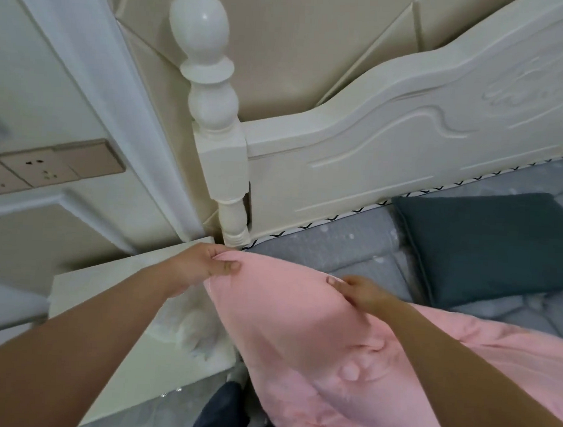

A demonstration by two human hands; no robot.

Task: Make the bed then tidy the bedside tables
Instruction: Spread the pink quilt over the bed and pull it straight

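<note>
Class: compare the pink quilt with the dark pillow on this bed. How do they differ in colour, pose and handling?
The pink quilt is pale pink; the dark pillow is deep teal-grey. The quilt is lifted and rumpled; the pillow lies flat near the headboard. The left hand and right hand pinch the quilt; nothing touches the pillow. Both are soft bedding.

Wall sockets (37, 170) in tan plate (left) — padded wall panel (297, 46); dark garment (220, 410), perhaps trousers.

walls: cream padded wall panels (297, 52) with white moulding (96, 76) | fittings: tan-framed socket plate (50, 167) at left | furniture: white carved headboard (389, 147), turned bedpost (213, 113) with ball finial | floor: glossy, possibly marble-patterned | light: soft, even
</note>
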